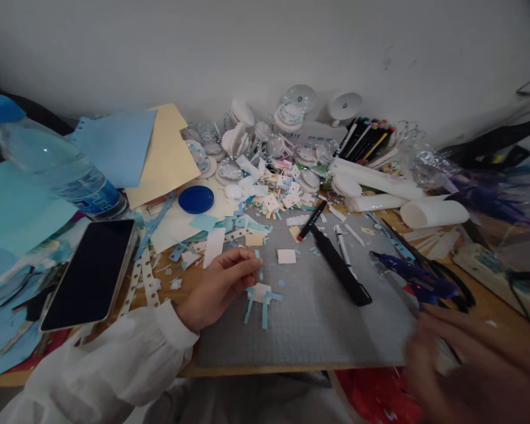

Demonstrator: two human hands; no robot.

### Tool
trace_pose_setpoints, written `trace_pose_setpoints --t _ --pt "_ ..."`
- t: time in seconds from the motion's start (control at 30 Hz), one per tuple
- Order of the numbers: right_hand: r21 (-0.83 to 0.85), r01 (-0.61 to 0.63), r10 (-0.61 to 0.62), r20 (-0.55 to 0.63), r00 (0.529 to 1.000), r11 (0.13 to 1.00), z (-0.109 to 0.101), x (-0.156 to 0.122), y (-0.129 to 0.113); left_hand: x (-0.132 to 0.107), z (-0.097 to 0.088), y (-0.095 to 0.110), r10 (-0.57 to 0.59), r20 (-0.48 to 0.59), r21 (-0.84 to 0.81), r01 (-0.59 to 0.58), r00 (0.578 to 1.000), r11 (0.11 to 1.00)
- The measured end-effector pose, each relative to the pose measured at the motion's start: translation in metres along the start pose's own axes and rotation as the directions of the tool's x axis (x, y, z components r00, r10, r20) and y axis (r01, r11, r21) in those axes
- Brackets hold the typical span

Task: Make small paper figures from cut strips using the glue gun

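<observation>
My left hand (216, 288) rests on the left edge of a grey cutting mat (318, 318), fingers curled, their tips beside a small white paper square with light blue strips (261, 296). Whether the fingers pinch it is unclear. My right hand (463, 359) is at the mat's lower right corner, blurred by motion, with fingers stretched out and nothing visible in them. It lies just below a blue glue gun (410, 274) and black scissors (450, 282). A black craft knife (340, 265) and a white pen (343, 247) lie on the mat.
A phone (90, 274) lies at left beside a water bottle (57, 165) and its blue cap (196, 199). Blue and tan paper sheets (159, 147), paper scraps (274, 194), round white cases (291, 112), markers (366, 138) and white rolls (433, 212) crowd the back.
</observation>
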State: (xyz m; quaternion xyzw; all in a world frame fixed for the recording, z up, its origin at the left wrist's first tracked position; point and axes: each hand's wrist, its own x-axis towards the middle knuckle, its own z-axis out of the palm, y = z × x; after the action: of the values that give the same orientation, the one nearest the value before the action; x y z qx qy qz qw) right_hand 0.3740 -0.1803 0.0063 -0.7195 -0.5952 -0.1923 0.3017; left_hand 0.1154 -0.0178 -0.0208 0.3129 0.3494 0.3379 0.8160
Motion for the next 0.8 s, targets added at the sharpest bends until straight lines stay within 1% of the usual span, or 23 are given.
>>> trace_pose_setpoints --t 0.03,0.07,0.1,0.13,0.2,0.3,0.37,0.43,0.47,0.6,0.73,0.8 --pt "0.086 0.184 -0.187 0.02 0.982 0.979 0.014 0.005 -0.014 0.0 0.0 -0.001 -0.012 0.017 -0.011 0.012 1.0 1.0" --pt "0.178 0.353 -0.364 0.029 0.931 0.919 0.03 0.012 -0.027 0.001 0.0 -0.002 -0.022 0.032 -0.022 0.023 0.999 0.999" --pt "0.259 0.487 -0.506 0.005 0.863 0.834 0.045 0.02 -0.04 0.001 0.001 -0.003 -0.032 0.046 -0.03 0.033 0.998 0.999" --pt "0.304 0.54 -0.57 0.014 0.821 0.785 0.06 0.028 -0.052 0.002 0.001 -0.003 -0.041 0.057 -0.037 0.043 0.998 0.998" --pt "0.367 0.615 -0.654 -0.024 0.756 0.698 0.082 0.043 -0.072 0.003 0.0 -0.005 -0.056 0.071 -0.043 0.059 0.996 0.997" --pt "0.42 0.663 -0.703 -0.078 0.707 0.62 0.097 0.06 -0.087 0.005 -0.002 -0.007 -0.07 0.078 -0.053 0.074 0.994 0.996" --pt "0.426 0.704 -0.733 -0.127 0.669 0.568 0.101 0.066 -0.091 0.006 -0.003 -0.007 -0.075 0.077 -0.065 0.08 0.994 0.995" --pt "0.411 0.738 -0.755 -0.16 0.636 0.535 0.104 0.069 -0.092 0.007 -0.005 -0.006 -0.081 0.073 -0.081 0.087 0.994 0.993" --pt "0.404 0.745 -0.76 -0.164 0.629 0.53 0.105 0.07 -0.092 0.007 -0.005 -0.006 -0.087 0.069 -0.089 0.093 0.994 0.992" --pt "0.434 0.734 -0.763 -0.145 0.63 0.523 0.113 0.071 -0.089 0.008 -0.006 -0.002 -0.121 0.056 -0.105 0.126 0.991 0.986" --pt "0.459 0.722 -0.768 -0.125 0.629 0.517 0.117 0.073 -0.087 0.008 -0.005 0.0 -0.155 0.066 -0.078 0.16 0.986 0.984" --pt "0.455 0.736 -0.779 -0.133 0.613 0.501 0.116 0.074 -0.085 0.008 -0.005 -0.001 -0.159 0.074 -0.049 0.163 0.984 0.985"
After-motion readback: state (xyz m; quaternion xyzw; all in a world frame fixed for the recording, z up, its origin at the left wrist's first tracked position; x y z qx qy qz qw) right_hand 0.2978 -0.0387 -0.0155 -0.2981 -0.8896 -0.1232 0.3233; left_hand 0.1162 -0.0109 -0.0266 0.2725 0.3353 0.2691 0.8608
